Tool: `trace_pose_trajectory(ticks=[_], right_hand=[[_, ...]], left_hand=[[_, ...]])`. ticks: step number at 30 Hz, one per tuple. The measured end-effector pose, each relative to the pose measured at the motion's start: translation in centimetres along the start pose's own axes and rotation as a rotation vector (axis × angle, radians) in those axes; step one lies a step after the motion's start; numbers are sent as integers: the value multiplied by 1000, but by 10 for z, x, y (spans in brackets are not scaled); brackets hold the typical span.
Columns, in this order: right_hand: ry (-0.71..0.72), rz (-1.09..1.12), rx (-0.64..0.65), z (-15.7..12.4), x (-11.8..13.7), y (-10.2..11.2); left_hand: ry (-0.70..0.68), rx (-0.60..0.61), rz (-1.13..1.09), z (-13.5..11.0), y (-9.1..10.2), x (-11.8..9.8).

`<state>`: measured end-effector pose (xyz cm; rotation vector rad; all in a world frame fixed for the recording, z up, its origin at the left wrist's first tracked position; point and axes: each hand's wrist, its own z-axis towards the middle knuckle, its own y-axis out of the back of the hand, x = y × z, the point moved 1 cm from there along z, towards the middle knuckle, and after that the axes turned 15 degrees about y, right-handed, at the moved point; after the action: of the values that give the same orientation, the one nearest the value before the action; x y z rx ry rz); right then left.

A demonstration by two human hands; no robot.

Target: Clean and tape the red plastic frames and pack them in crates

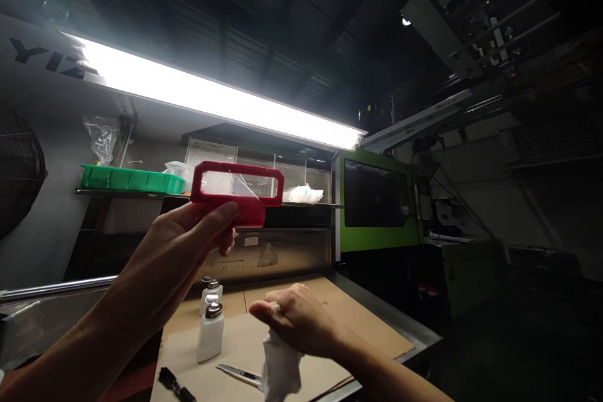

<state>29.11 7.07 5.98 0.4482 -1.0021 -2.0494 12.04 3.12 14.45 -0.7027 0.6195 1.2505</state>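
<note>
My left hand (207, 229) grips a red plastic frame (279, 187) by its lower edge and holds it up under the lamp. The frame has a long clear opening, through which the shelf behind shows. Lower and to the right, my right hand (296, 320) is closed on a white cloth (281, 367) that hangs down over the bench. Between the hands, a white bottle with a metal cap (210, 336) stands on the cardboard, and a second bottle (210, 289) is behind it. A utility knife (239, 375) lies beside the cloth.
A black marker-like tool (176, 383) lies at the bench's front left. Cardboard (362, 320) covers the bench top. On the shelf are a green tray (132, 179) and a white crumpled bundle (306, 194). A lit tube lamp (217, 97) hangs above; a green machine (377, 201) stands right.
</note>
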Motion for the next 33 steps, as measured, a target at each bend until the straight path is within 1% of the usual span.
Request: trace_pose_trajectory(ticks=[1, 3, 5, 7, 9, 10, 12, 13, 15, 18, 20, 23, 25, 27, 29, 31, 33], right_hand=[[-68, 135, -18, 0, -4, 0], [-185, 469, -11, 0, -12, 1], [-234, 795, -13, 0, -16, 3], [-174, 1032, -66, 0, -16, 8], [-87, 1164, -121, 0, -13, 13], [-54, 1183, -134, -1, -11, 14], [-35, 1144, -152, -3, -8, 12], [-44, 1107, -172, -5, -6, 8], [-68, 1052, -226, -9, 0, -6], [-75, 1022, -336, -16, 14, -38], [-19, 887, -390, -20, 26, -61], [153, 593, -429, -23, 39, -95], [208, 470, -443, -24, 42, -116], [179, 418, -433, -26, 42, -133], [71, 455, -401, -27, 42, -146], [-71, 596, -335, -30, 41, -155], [-187, 765, -232, -33, 41, -161]], left_hand=[[15, 24, 19, 1, 2, 2], [43, 36, 36, 3, 6, 7], [50, 17, 19, 6, 10, 11], [48, 8, -3, 8, 13, 14], [35, 11, -13, 8, 15, 16], [35, 10, -11, 6, 17, 18], [58, -17, -28, 1, 19, 25], [81, -50, -63, -3, 20, 31], [155, -170, -183, -14, 24, 50], [251, -395, -351, -37, 29, 92], [316, -508, -374, -55, 33, 124], [511, -611, -274, -81, 39, 164], [592, -637, -180, -95, 45, 180], [597, -669, -96, -104, 54, 189], [611, -724, 14, -108, 65, 193], [605, -769, 184, -110, 74, 193], [557, -769, 331, -111, 81, 189]])
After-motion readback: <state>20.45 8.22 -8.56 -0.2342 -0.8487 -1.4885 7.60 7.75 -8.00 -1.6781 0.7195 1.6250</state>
